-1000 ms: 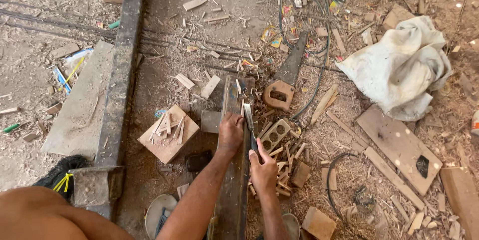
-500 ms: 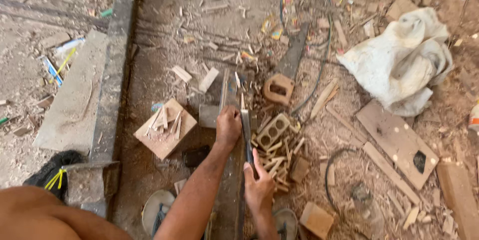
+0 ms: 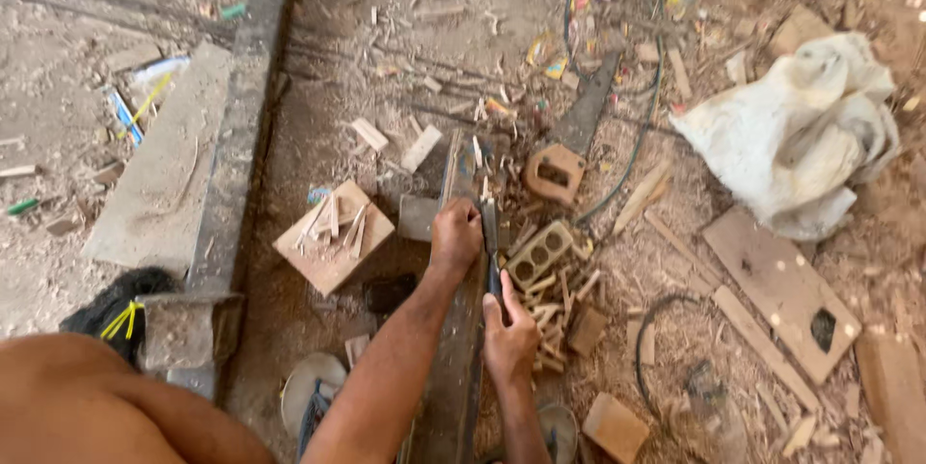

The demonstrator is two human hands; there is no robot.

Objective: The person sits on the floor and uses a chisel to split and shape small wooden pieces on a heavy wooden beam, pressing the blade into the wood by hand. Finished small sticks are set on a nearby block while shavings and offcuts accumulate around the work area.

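Observation:
My left hand (image 3: 455, 235) rests with closed fingers on a long dark upright plank (image 3: 461, 348) that runs away from me on the ground, seemingly pinching a small wood piece against it. My right hand (image 3: 509, 331) grips the dark handle of a long-bladed knife (image 3: 490, 232), its blade pointing forward alongside the left hand's fingers. To the right of the blade lies a carved wooden block with round holes (image 3: 540, 254) and a heap of thin wood sticks (image 3: 559, 300).
A square wooden board with several sticks on it (image 3: 333, 232) lies left of the plank. A hollowed wooden block (image 3: 554, 173), a hand saw (image 3: 588, 107), a white cloth (image 3: 801, 136), a flat board with a hole (image 3: 781, 290) and scraps cover the dirt. A dark beam (image 3: 241, 126) runs along the left.
The view has drifted a little, so the hands sit slightly lower right in frame. Both hands stay on the plank and knife, the right hand pulled back a bit toward me.

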